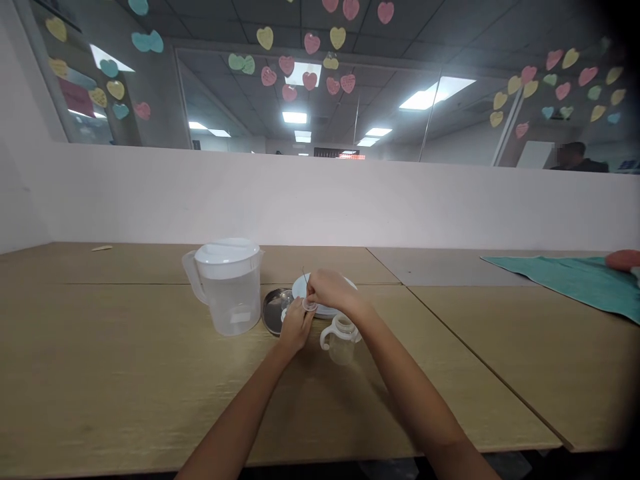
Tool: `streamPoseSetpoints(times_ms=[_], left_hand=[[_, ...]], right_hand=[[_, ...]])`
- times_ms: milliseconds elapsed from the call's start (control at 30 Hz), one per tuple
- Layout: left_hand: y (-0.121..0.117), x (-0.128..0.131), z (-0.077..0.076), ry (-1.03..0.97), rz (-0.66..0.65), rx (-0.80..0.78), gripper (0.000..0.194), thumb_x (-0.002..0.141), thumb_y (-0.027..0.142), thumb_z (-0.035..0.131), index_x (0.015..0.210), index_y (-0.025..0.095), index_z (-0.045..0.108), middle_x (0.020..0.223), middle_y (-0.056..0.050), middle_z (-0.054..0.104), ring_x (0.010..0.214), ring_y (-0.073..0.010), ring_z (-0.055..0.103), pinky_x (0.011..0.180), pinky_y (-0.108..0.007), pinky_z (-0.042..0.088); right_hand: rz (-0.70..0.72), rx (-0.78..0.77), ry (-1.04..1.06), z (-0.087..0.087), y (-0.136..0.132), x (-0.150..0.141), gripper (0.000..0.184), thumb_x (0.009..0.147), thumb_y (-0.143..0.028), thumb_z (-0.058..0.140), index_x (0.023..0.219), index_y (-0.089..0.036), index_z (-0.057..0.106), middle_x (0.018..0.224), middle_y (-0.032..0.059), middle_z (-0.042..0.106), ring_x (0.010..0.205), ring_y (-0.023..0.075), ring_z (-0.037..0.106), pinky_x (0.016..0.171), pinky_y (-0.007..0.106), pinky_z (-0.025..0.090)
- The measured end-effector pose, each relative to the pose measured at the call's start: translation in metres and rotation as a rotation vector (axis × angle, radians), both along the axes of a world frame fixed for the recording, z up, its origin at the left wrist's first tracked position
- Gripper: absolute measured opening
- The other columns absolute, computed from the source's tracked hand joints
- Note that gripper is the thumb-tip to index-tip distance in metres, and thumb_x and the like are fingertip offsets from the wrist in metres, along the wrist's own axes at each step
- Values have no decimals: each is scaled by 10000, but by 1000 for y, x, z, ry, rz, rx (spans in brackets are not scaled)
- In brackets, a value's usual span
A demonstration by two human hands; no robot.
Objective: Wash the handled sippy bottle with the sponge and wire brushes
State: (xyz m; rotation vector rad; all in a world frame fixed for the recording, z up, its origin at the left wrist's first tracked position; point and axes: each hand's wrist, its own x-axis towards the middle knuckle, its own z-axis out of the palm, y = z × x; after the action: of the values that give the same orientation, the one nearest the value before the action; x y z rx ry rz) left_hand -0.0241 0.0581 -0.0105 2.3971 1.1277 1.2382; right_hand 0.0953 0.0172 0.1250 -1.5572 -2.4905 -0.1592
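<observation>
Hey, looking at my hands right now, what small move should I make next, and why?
I'd probably ease the thin tool gently into the small clear part: your right hand seems to pinch the tool right above it, while your left hand holds the part. Whether the tip is inside is hidden. The two-handled bottle stands upright nearby, so it can likely wait.

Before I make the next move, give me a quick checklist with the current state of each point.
1. Two-handled bottle upright on the table: ok.
2. Bottle mouth uncovered: ok, no cap on it.
3. Small clear piece at the left hand's fingertips: ok.
4. Right hand's grip: cannot tell, the fingers hide what they pinch.
5. Pitcher upright with its lid on: ok.
6. Green cloth apart from both hands: ok, it lies far to the right.
</observation>
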Motion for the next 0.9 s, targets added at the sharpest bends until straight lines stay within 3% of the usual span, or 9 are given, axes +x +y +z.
streamPoseSetpoints(times_ms=[167,267,367,533,733,900], left_hand=[[-2,-3,1,-59,55,-15,329,905,326,328,926,148,603,965,-96,638,919,-185,576,822,-323,454],[-3,-2,3,-56,40,-8,326,908,311,330,973,164,614,995,-83,645,940,-180,586,822,-306,462],[-4,1,4,-58,35,46,313,903,326,364,1036,180,608,1052,-77,627,997,-181,564,851,-308,455],[-3,0,2,-63,145,116,261,867,340,458,932,187,659,953,-72,618,951,-188,540,843,-331,429],[-1,-2,4,-58,106,97,272,863,237,440,721,174,663,763,-45,641,782,-152,561,731,-277,415],[-5,1,6,-95,89,85,281,851,185,417,712,175,661,791,-44,666,773,-145,585,692,-252,417]], right_hand=[[89,-47,119,4,-9,1,77,714,-223,645,716,-184,712,653,17,629,589,105,511,504,213,253],[227,-97,270,11,-21,1,235,789,-390,594,772,-182,702,611,-17,581,552,79,451,506,205,241],[317,-78,400,18,-33,-2,372,869,-448,474,753,-156,672,587,-30,538,539,70,410,513,204,236],[236,12,463,24,-42,-2,437,938,-400,355,727,-140,635,592,-16,538,544,77,429,545,215,256],[105,42,316,22,-50,-4,488,980,-344,230,734,-138,598,609,21,561,543,98,481,570,225,281],[133,205,-103,14,-50,-12,160,885,-111,425,950,-111,571,797,83,617,696,157,548,580,232,285]])
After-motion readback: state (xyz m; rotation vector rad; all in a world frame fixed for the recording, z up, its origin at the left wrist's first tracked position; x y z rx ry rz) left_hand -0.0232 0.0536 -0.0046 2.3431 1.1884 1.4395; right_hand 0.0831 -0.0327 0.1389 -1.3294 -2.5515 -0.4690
